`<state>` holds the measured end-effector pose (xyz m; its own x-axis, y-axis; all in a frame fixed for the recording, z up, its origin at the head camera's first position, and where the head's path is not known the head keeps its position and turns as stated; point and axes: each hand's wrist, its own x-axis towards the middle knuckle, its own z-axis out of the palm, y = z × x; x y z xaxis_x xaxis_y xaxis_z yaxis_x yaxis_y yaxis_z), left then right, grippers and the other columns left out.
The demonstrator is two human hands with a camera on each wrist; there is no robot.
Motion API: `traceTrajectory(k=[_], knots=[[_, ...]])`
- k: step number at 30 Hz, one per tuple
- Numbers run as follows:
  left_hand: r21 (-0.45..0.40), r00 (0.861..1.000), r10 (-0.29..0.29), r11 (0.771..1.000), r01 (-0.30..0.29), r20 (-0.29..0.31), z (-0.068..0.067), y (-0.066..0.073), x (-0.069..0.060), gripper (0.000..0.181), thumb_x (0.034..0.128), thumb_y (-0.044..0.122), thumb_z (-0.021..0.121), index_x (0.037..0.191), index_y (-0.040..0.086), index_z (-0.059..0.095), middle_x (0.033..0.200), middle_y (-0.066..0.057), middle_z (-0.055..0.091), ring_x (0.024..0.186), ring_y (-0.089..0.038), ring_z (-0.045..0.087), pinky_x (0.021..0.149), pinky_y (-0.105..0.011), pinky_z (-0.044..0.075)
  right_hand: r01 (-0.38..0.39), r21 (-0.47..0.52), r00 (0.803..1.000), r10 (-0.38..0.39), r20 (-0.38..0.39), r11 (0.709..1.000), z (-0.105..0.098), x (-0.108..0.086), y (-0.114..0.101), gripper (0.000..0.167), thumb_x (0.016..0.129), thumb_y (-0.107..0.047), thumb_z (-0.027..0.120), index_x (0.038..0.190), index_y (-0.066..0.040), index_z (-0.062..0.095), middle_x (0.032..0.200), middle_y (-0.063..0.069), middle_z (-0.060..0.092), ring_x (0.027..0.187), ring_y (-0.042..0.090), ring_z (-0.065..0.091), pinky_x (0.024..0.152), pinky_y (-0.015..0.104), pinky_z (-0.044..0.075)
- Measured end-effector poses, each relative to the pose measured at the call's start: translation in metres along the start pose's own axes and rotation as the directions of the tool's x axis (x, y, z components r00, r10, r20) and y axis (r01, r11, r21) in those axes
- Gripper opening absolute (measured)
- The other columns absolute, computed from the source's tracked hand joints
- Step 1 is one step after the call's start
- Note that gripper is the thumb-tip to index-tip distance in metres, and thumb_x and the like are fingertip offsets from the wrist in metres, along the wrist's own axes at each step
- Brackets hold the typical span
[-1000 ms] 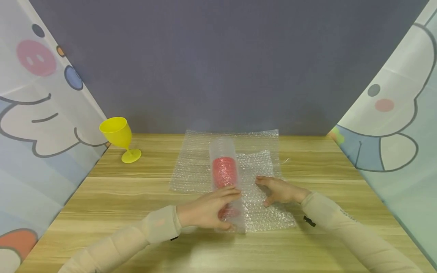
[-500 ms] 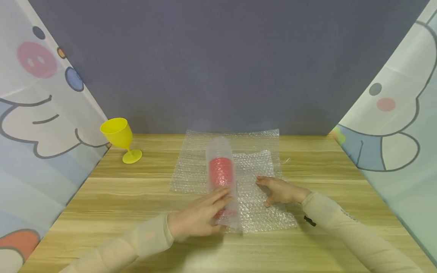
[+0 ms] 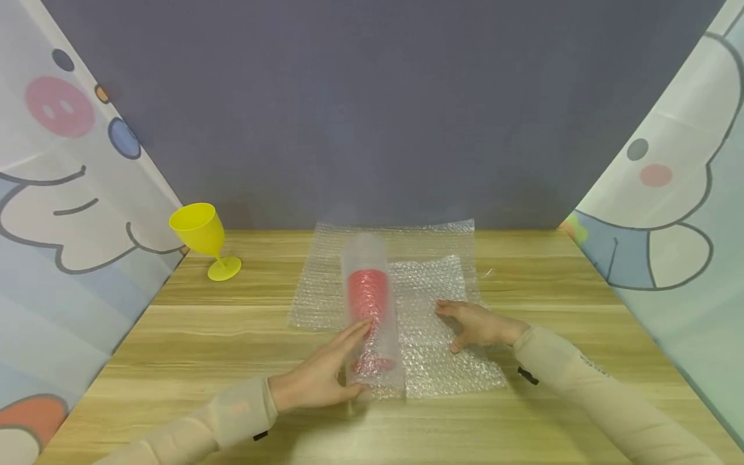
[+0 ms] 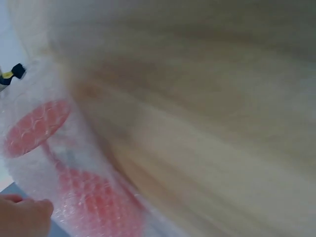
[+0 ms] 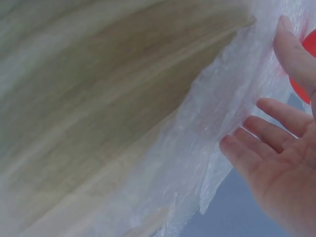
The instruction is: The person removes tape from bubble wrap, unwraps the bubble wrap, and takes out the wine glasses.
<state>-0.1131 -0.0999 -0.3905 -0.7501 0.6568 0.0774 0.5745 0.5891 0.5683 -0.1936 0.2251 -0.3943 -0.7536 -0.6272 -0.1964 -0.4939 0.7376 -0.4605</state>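
Note:
A red goblet (image 3: 369, 290) lies on its side inside a roll of bubble wrap (image 3: 363, 250), its bowl away from me and its foot near me. The left wrist view shows the goblet's foot (image 4: 37, 128) through the bubbles. My left hand (image 3: 320, 374) is at the roll's left side, fingers extended against the plastic and thumb apart. To the right, my right hand (image 3: 479, 325) rests on a flat part of the bubble wrap sheet (image 3: 433, 336). Its fingers are spread and relaxed in the right wrist view (image 5: 276, 153), holding nothing.
A yellow goblet (image 3: 200, 236) stands upright at the table's back left. More bubble wrap (image 3: 320, 284) spreads behind and left of the roll. A dark panel (image 3: 372, 116) rises at the wooden table's (image 3: 244, 336) back edge, with printed cloth (image 3: 680, 258) at both sides.
The roll with the red goblet has shifted left, baring more of the sheet. My left hand has moved left from on top of it to its side. The right hand has stayed put.

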Motion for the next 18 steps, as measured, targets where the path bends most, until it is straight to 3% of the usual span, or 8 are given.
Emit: traceTrajectory(k=[6,13,18], knots=[[-0.067,0.998,-0.026,0.997,0.022,-0.053,0.003,-0.009,-0.005,0.105,0.0699,0.02,0.074,0.148,0.023,0.005,0.155,0.001,0.007,0.138,-0.023,0.02,0.109,-0.046,0.026,-0.002,-0.004,1.0,0.002,0.005,1.0,-0.001,0.002,0.0,0.082,0.065,-0.022,0.076,0.133,0.007,0.04,0.145,0.024,0.027,0.132,0.043,0.026,0.109,0.056,0.021],[-0.008,0.994,0.015,1.0,-0.016,-0.111,0.006,-0.014,-0.012,0.101,0.0732,0.007,0.066,0.148,0.018,-0.001,0.156,-0.001,0.001,0.141,-0.019,0.011,0.112,-0.039,0.018,-0.021,0.01,1.0,0.021,0.01,1.0,-0.004,0.003,-0.001,0.083,0.065,-0.021,0.077,0.134,0.006,0.039,0.146,0.024,0.026,0.133,0.043,0.025,0.109,0.057,0.02],[0.005,0.988,0.042,0.999,-0.041,-0.146,0.009,-0.019,-0.021,0.099,0.0708,-0.002,0.06,0.148,0.013,0.0,0.155,-0.007,0.002,0.141,-0.023,0.01,0.111,-0.04,0.017,-0.028,0.03,0.999,0.027,0.037,0.999,-0.002,0.002,0.0,0.084,0.066,-0.022,0.076,0.134,0.007,0.038,0.147,0.024,0.023,0.133,0.044,0.023,0.109,0.057,0.019]])
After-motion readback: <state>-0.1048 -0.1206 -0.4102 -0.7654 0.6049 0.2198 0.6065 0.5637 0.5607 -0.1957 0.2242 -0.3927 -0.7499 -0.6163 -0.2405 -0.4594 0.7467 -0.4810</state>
